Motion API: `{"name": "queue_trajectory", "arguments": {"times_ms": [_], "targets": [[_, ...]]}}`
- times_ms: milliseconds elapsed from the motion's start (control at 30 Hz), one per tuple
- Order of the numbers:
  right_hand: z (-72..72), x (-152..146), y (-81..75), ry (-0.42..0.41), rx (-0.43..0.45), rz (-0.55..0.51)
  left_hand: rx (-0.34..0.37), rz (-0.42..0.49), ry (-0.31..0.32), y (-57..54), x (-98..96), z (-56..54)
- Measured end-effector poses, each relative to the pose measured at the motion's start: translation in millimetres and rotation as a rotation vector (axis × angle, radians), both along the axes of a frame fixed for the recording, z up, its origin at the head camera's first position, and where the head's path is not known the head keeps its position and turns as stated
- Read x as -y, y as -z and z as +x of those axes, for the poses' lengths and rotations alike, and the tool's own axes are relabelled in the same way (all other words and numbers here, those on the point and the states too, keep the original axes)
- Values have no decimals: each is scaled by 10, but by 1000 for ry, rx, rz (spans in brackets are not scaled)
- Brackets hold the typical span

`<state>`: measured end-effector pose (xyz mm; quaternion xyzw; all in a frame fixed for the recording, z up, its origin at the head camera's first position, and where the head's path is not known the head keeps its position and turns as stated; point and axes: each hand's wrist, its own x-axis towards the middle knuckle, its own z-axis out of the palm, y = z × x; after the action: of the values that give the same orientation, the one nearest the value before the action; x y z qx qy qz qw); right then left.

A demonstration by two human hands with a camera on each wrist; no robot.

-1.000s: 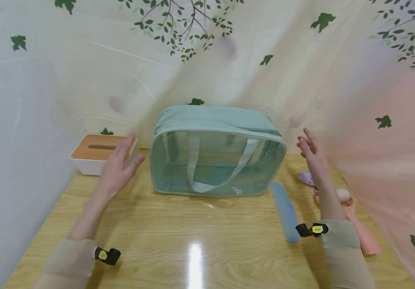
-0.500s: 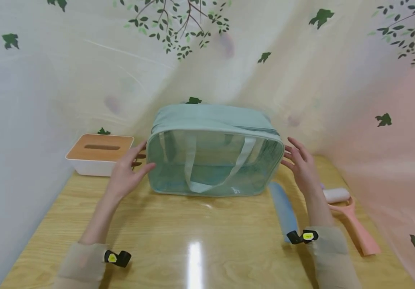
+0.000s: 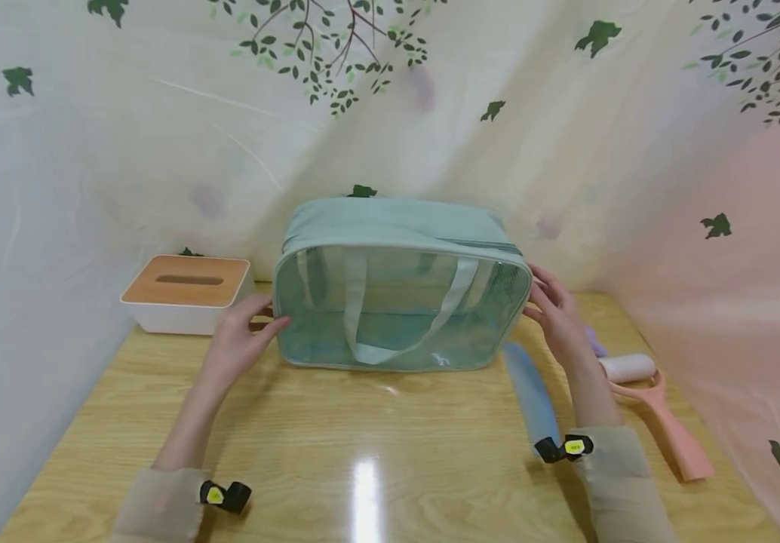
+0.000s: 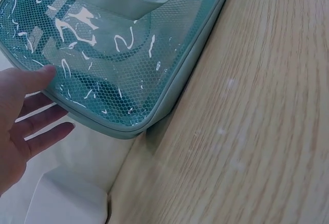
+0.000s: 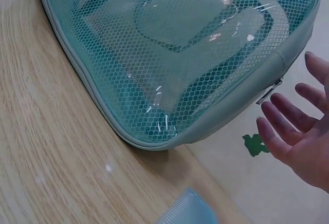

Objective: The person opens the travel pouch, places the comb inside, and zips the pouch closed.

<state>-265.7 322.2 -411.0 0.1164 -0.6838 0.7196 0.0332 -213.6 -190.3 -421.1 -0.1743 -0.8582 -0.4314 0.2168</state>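
A mint-green toiletry bag (image 3: 390, 332) with clear front, mesh sides and a pale strap handle stands upright at the back of the wooden table. At its left side is my left hand (image 3: 244, 332); in the left wrist view the thumb (image 4: 38, 79) lies on the front edge and the extended fingers reach along the side. My right hand (image 3: 558, 320) is at the opposite side, fingers loosely extended with tips close to the edge. The right wrist view shows a zipper pull (image 5: 270, 91) near those fingers.
Left of the bag sits a white tissue box (image 3: 179, 317) with a wooden lid. A blue comb (image 3: 531, 396) lies by the bag's right corner. Further right are a pink lint roller (image 3: 678, 434) with a white roll and a small purple item (image 3: 595, 342). A printed curtain (image 3: 431, 136) hangs behind.
Both hands have moved inward to the bag's two sides, the left from near the tissue box and the right from farther right. The bag stays standing in place.
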Motion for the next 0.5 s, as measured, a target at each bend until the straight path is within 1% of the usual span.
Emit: {"name": "queue_trajectory", "arguments": {"times_ms": [267, 500], "targets": [[-25, 30, 26, -4, 34, 81, -10, -9, -7, -3, -15, -6], [-23, 24, 80, -15, 36, 142, -43, -24, -3, 51, -4, -27]]}}
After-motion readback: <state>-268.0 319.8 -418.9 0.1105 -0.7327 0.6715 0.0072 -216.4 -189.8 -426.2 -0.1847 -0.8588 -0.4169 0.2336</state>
